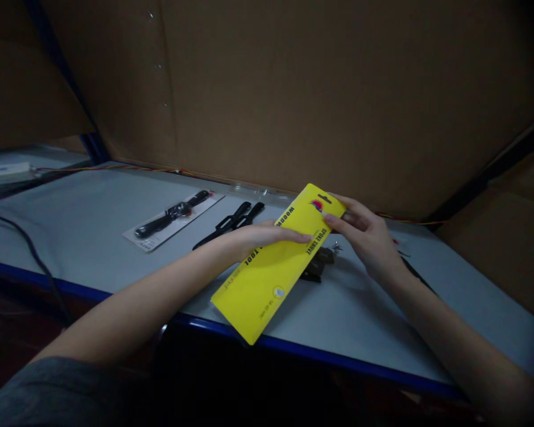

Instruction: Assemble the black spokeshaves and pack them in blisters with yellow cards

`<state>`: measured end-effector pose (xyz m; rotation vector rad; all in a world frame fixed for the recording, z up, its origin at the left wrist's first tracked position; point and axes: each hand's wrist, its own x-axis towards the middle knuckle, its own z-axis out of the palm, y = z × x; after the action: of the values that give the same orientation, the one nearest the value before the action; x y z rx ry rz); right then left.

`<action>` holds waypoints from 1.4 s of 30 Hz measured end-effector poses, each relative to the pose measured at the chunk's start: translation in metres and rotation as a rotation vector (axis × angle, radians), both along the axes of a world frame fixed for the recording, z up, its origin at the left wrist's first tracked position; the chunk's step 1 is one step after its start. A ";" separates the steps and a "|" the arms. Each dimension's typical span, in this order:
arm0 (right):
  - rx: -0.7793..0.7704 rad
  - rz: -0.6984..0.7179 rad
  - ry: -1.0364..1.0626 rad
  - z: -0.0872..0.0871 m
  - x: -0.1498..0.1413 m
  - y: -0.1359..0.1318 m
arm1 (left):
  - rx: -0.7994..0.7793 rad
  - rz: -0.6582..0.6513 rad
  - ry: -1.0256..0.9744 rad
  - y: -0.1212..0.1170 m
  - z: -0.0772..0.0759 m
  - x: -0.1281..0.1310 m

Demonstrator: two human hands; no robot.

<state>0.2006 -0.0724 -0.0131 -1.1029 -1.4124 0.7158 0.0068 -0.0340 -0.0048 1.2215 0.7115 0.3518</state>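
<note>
A long yellow packaging card [271, 273] with black print is held tilted above the table, its lower end past the front edge. My left hand [260, 236] grips its left side, fingers lying across the face. My right hand [365, 234] pinches the top end near the red logo and hang hole. A dark brownish object [319, 264] lies on the table, partly hidden under the card.
On the grey table [84, 219] with a blue front edge lie a white card bearing a black tool [173, 218] and a loose black tool [231, 224]. Clear plastic [253, 191] lies at the back. Brown cardboard walls [320, 89] enclose the space. A black cable [31, 252] crosses left.
</note>
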 end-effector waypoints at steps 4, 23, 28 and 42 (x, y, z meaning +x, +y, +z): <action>-0.040 0.023 0.040 0.001 0.001 0.000 | 0.032 -0.020 -0.001 0.001 -0.001 0.000; -0.055 -0.085 0.138 0.003 -0.003 -0.002 | 0.238 0.082 0.064 -0.004 0.000 0.001; -0.096 -0.017 0.161 0.002 -0.010 -0.006 | 0.157 0.168 -0.053 -0.002 0.000 0.004; -0.878 0.636 -0.157 0.001 -0.038 -0.038 | 0.152 0.601 -0.343 0.009 -0.004 0.003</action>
<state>0.1623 -0.1107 -0.0122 -1.3757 -1.6367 1.8606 0.0093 -0.0254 -0.0091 1.0305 0.7492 1.1022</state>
